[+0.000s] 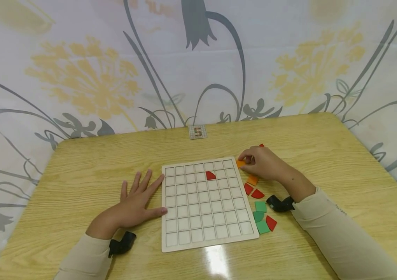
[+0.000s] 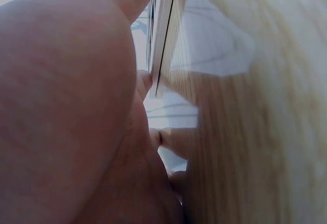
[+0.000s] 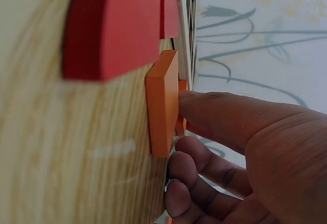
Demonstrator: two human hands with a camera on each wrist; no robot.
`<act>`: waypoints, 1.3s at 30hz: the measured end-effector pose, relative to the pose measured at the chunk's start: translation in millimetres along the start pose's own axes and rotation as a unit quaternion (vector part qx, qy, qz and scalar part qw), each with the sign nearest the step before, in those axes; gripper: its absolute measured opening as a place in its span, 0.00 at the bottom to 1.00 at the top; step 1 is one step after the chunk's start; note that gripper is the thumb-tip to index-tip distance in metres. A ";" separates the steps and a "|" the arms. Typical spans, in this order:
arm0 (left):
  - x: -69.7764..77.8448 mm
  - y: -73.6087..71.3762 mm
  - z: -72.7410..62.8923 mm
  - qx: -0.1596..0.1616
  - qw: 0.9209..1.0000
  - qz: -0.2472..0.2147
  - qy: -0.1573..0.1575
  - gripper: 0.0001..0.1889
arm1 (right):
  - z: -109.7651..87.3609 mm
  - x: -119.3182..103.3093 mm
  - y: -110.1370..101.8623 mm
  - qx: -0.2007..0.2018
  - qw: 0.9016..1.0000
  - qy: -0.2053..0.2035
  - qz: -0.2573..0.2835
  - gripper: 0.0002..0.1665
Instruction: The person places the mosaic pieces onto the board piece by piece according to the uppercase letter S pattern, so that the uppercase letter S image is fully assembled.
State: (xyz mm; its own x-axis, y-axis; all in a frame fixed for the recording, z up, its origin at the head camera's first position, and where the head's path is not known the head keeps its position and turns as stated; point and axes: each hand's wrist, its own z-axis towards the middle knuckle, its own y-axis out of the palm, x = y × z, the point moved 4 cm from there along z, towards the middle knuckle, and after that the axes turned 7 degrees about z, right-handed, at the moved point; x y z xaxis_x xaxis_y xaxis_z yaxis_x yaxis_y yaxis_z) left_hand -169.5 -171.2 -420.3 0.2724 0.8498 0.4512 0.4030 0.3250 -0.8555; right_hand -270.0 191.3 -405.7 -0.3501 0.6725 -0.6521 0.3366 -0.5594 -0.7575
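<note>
Nearest me, a black wrist camera (image 1: pixel 123 243) sits at each of my beige sleeves (image 1: pixel 84 256), perhaps mounted under the wrist so that it looks along the fingers. My left hand (image 1: pixel 133 206) rests on the wood-grain table (image 1: pixel 114 155), fingers spread wide, thumb and index tips touching the left edge of a pale gridded board (image 1: pixel 163 233), probably so that the board does not slide. Along the board's right side lie loose flat pieces, within easy reach of my other hand, I would judge: first a red quarter-round (image 1: pixel 271 223) beside green pieces (image 1: pixel 260 206), then two red pieces (image 1: pixel 257 193), then a flat orange piece (image 1: pixel 252 180). Beyond these, at the board's far right corner, my right hand (image 1: pixel 264 163) holds another orange tile (image 1: pixel 240 163) in a narrow pinch of thumb and index, the other fingers curled; the small grip likely suits something so thin. On the board, one red quarter piece (image 1: pixel 210 175) lies in the second row from the far edge, fifth square from the left. A bit of red (image 1: pixel 261 145) peeks out past my right knuckles, its shape hidden. Farther off, a small card (image 1: pixel 197 132) bearing an S-like figure on a grid lies by the table's far edge, perhaps to be seen without crowding the board. Behind hangs a flower-printed backdrop (image 1: pixel 184 77).
</note>
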 end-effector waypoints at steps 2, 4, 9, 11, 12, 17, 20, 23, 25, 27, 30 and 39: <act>0.4 -0.2 -0.3 -0.001 1.000 -0.003 0.000 0.50 | -0.2 0.1 -0.1 -0.001 1.000 0.002 0.000 0.14; 0.4 -0.4 -0.5 -0.002 1.000 -0.003 -0.001 0.50 | 0.0 0.5 -0.2 -0.003 1.000 0.003 -0.001 0.14; 1.3 -0.9 -0.6 -0.002 1.000 -0.003 -0.001 0.49 | -0.1 -0.3 -1.7 -0.003 1.000 0.005 -0.006 0.13; 1.9 -1.1 -0.6 -0.003 1.000 -0.004 0.001 0.49 | -1.2 -2.0 -4.1 0.005 1.000 0.005 -0.011 0.12; 2.3 -1.0 -0.4 -0.004 1.000 -0.005 0.003 0.49 | -2.2 -3.8 -5.8 0.012 1.000 0.001 -0.015 0.12; 4.1 -0.7 0.7 -0.004 1.000 -0.003 0.009 0.49 | -6.7 -18.6 -14.2 0.042 0.998 -0.013 -0.034 0.14; 2.9 -0.7 -0.1 -0.002 1.000 -0.003 0.005 0.49 | -5.2 -30.0 -14.6 0.043 0.999 -0.015 -0.028 0.15; 1.1 -0.6 -1.0 -0.002 1.000 -0.003 0.001 0.49 | -2.1 -40.1 -11.2 0.042 0.999 -0.012 -0.017 0.14; 0.7 -0.6 -0.9 -0.003 1.000 -0.004 0.001 0.49 | -0.7 -45.9 -8.0 0.041 0.999 -0.010 -0.008 0.14; 0.7 -0.4 -0.5 -0.004 1.000 -0.005 0.003 0.49 | 0.2 -52.3 -5.0 0.042 0.999 -0.016 -0.003 0.13; 0.8 0.1 0.1 -0.004 1.000 -0.006 0.005 0.49 | 2.0 -60.8 -0.4 0.043 0.999 -0.031 -0.001 0.13; 0.1 0.0 -0.7 -0.005 1.000 -0.002 0.001 0.49 | 10.7 -86.8 14.2 0.045 0.998 -0.051 -0.004 0.15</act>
State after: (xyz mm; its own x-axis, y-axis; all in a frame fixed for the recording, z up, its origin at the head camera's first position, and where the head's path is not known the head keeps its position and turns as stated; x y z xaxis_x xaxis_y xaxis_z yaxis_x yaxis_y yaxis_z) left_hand -168.9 -171.5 -420.2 0.2728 0.8476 0.4552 0.4122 0.3245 -0.8513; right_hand -244.3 119.7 -360.2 -0.4407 0.6264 -0.6430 0.2556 -0.5990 -0.7588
